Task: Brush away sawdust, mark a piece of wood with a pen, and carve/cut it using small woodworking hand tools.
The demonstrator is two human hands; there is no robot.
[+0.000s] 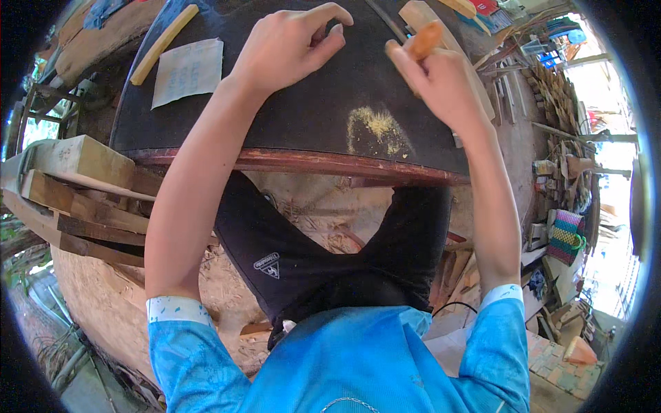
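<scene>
My right hand (441,79) grips a small orange-brown wooden piece (425,38) over the right part of a black round tabletop (310,110). Behind that hand lies a pale wooden slat (421,14). My left hand (289,43) hovers over the middle of the tabletop with fingers curled and the forefinger stretched out; nothing shows in it. A patch of yellow sawdust (377,129) lies on the black surface near the front edge, below my right hand.
A sheet of pale sandpaper (187,70) and a light wooden stick (164,43) lie on the table's left. Stacked timber blocks (79,189) stand at my left. Wood scraps and slats (551,89) crowd the right, with a woven basket (566,235) on the ground.
</scene>
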